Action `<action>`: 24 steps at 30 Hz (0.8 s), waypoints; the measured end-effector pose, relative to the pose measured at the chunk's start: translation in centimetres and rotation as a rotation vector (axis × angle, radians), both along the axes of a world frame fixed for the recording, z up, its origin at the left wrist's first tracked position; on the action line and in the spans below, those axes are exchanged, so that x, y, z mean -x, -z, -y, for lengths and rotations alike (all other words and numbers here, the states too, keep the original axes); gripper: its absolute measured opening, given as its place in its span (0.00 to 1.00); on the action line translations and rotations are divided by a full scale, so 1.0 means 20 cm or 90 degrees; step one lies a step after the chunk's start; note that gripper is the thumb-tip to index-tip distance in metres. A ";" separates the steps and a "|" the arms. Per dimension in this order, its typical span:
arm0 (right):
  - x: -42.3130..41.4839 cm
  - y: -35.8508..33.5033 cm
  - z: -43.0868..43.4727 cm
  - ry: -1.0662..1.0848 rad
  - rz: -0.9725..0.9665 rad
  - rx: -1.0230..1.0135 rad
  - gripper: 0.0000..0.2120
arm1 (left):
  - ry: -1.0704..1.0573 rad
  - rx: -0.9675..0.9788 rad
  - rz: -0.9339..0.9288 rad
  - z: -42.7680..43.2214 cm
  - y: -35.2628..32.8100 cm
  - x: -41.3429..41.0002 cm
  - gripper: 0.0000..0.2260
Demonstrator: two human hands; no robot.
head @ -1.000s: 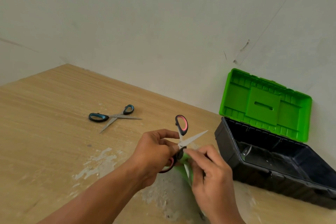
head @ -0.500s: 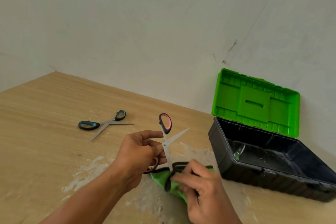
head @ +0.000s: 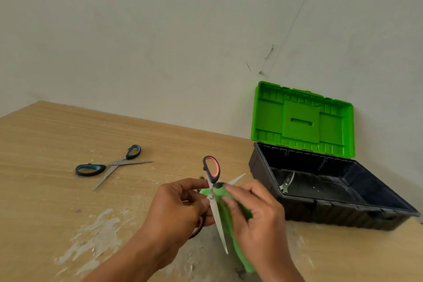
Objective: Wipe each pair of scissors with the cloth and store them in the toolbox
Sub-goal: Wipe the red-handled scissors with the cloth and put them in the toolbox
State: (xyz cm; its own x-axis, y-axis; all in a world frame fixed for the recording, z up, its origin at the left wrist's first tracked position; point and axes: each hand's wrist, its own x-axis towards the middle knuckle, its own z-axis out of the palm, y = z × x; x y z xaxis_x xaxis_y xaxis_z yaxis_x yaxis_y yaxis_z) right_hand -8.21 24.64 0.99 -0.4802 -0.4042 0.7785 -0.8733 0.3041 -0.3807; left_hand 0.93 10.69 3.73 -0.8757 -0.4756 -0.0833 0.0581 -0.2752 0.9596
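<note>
My left hand (head: 177,209) grips the red-handled scissors (head: 212,173) by the lower handle, blades spread wide. One blade points down toward me, the other toward the toolbox. My right hand (head: 256,215) presses the green cloth (head: 231,224) against the lower blade near the pivot. A second pair, the blue-handled scissors (head: 107,166), lies spread on the wooden table (head: 45,144) at the left. The toolbox (head: 320,208), black with its green lid (head: 302,121) raised, stands at the right. A metal blade of another pair (head: 287,182) shows inside it.
A pale wall rises right behind the table and the toolbox lid. White scuffed patches (head: 96,236) mark the table surface in front of me.
My right hand and the cloth have slid up from the lower blade's tip to the pivot. The view has shifted slightly.
</note>
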 end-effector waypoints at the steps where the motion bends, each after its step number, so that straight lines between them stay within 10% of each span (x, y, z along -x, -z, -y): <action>1: 0.02 -0.01 -0.01 0.025 0.001 0.013 0.12 | 0.006 0.001 0.000 0.00 -0.01 -0.01 0.12; 24: 0.05 0.00 -0.03 0.007 -0.019 -0.031 0.10 | -0.002 0.058 0.016 0.00 -0.01 -0.01 0.13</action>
State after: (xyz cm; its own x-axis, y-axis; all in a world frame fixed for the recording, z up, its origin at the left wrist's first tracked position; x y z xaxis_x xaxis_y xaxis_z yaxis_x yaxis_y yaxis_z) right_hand -9.24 25.17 0.93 -0.4618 -0.4374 0.7717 -0.8805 0.3312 -0.3392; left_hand 1.18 10.79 3.93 -0.8721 -0.4854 -0.0608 0.0353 -0.1864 0.9818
